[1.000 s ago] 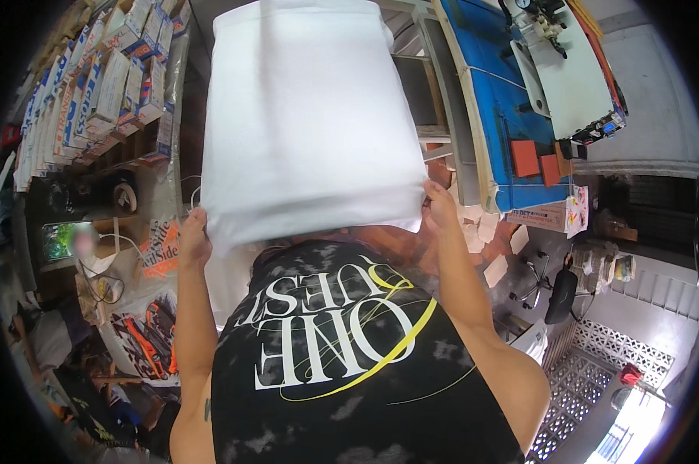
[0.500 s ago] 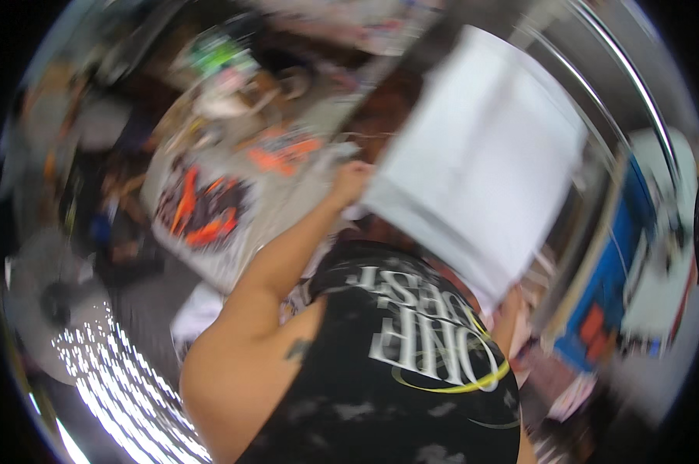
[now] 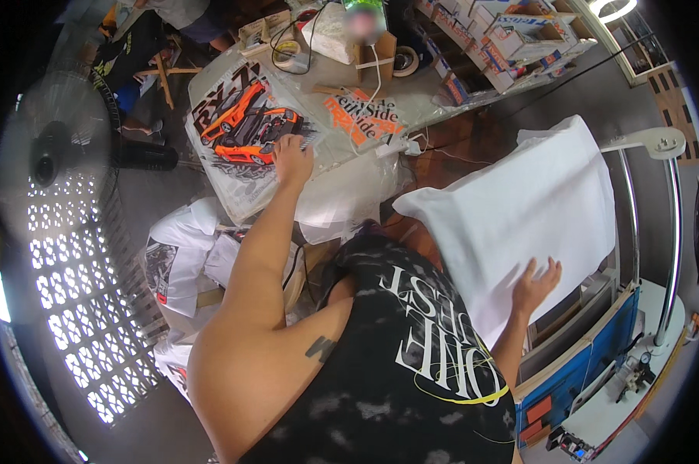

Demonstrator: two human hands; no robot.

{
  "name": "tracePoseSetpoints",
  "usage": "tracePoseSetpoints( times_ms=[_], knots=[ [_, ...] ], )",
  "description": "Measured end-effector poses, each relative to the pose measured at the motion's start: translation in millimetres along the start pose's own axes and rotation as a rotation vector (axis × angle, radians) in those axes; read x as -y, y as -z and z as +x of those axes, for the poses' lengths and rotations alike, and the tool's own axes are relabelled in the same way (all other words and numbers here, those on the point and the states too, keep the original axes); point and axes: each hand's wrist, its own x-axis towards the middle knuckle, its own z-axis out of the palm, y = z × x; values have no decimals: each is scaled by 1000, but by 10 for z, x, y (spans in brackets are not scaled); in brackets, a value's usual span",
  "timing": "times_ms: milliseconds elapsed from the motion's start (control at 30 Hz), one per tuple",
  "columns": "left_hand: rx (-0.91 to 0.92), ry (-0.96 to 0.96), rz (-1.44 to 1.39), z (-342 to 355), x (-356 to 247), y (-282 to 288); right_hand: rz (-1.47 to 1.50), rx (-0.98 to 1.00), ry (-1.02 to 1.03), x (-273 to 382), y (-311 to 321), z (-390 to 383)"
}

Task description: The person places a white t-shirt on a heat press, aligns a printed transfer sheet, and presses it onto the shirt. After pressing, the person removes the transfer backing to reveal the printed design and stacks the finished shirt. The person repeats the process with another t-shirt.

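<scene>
My left hand [image 3: 291, 158] reaches to a printed transfer sheet [image 3: 249, 116] with orange cars, lying on the cluttered table [image 3: 338, 104]; its slightly bent fingers are apart, at the sheet's right part. An orange-and-black lettered print [image 3: 361, 116] lies to the right of it. My right hand [image 3: 535, 282], fingers spread, rests at or just over the white fabric [image 3: 519, 201], which is laid over the platen of a metal machine on my right.
Cardboard boxes [image 3: 519, 46] stand at back right. A standing fan [image 3: 44, 166] is at left, near white garments [image 3: 187, 240]. Another person's legs [image 3: 195, 23] show at top left. The machine's arm [image 3: 658, 143] and blue panel [image 3: 558, 363] are at right.
The view has swung left toward the table. My left hand has let go of the fabric and moved to the car print; my right hand's fingers have opened from the fabric's edge.
</scene>
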Motion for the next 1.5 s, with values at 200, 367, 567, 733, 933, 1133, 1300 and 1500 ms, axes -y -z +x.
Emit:
tracePoseSetpoints(
  times_ms=[200,367,567,733,933,1133,1300,1500],
  knots=[
    [75,36,102,159,-249,-114,-136,117,-11,207,-211,-73],
    [181,-82,337,244,-295,-100,-103,106,-21,201,-192,-67],
    [159,-185,487,225,-275,-227,-91,48,4,210,-205,-84],
    [223,-217,405,281,-149,-207,-130,58,-13,219,-193,-71],
    [271,-40,226,245,-260,-12,-122,47,-21,237,-200,-64],
    [239,-140,375,245,-391,-76,-108,48,-20,228,-199,-68],
    [228,-207,384,284,-233,-162,-99,46,-21,246,-189,-69],
    [151,-95,263,289,-277,-89,-110,50,-14,251,-177,-58]
  ],
)
